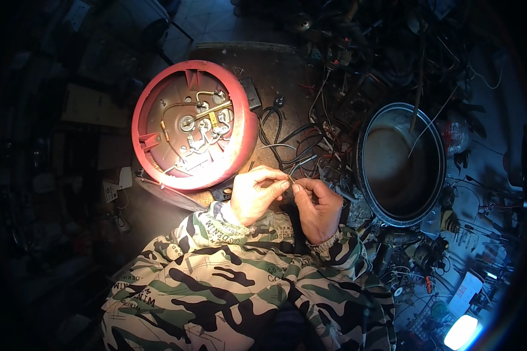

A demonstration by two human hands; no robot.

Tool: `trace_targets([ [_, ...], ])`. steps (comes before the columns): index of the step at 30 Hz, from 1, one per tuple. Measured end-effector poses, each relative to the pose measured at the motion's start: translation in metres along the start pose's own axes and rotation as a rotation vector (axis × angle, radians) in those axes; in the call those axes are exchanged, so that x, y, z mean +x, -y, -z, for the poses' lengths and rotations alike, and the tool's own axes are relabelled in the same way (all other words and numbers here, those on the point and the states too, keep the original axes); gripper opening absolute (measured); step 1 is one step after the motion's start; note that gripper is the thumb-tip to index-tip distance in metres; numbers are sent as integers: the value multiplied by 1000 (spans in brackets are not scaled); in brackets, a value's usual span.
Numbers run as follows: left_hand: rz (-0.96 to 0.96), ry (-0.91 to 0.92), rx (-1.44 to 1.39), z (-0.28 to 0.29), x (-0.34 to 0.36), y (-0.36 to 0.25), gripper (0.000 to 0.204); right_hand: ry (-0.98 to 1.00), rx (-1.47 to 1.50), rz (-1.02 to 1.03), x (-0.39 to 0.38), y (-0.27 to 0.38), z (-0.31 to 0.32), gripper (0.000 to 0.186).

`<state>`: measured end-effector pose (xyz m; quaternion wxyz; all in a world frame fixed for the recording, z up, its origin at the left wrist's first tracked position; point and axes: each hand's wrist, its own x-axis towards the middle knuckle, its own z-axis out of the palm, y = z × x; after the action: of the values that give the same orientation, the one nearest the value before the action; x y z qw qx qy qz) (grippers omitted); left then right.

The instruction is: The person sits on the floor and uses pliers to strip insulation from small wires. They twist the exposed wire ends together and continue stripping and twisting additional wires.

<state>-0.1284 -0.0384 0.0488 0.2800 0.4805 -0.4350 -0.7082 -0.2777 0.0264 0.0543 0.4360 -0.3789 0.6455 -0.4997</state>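
Note:
My left hand (256,194) and my right hand (318,209) meet in front of me, thumbs and forefingers pinched together at the tips. Between them is the end of a thin wire (292,172), most of it hidden by the fingers. Just beyond the fingertips lies a black power cord (268,133) in loose loops, with its plug (279,102) at the far end. To the left of my hands a round red appliance housing (247,153) shows its open underside. Inside it are metal terminals, a brass-coloured strip and a sleeved wire (165,130), brightly lit.
A large round metal pot (364,153) stands at the right with a thin stick leaning in it. Tangled wires (328,140) and scrap parts crowd the far right. A lit lamp (462,332) glows at the lower right. A brown work surface (293,76) stretches beyond the cord.

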Motion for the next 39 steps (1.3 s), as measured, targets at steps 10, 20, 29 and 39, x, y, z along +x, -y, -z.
trace_targets([
  [10, -45, 2, 21, 1, -1, 0, 16, 0, 22, -10, -1, 1, -2, 9],
  [20, -44, 24, 14, 4, -1, 3, 19, -8, 34, -21, -2, 0, -2, 9],
  [29, -111, -11, 107, 0, -2, 1, 15, -15, -26, -1, -2, 2, -3, 9],
  [39, -179, -12, 154, 0, -1, 4, 16, -41, -195, 137, 0, 15, -3, 12],
])
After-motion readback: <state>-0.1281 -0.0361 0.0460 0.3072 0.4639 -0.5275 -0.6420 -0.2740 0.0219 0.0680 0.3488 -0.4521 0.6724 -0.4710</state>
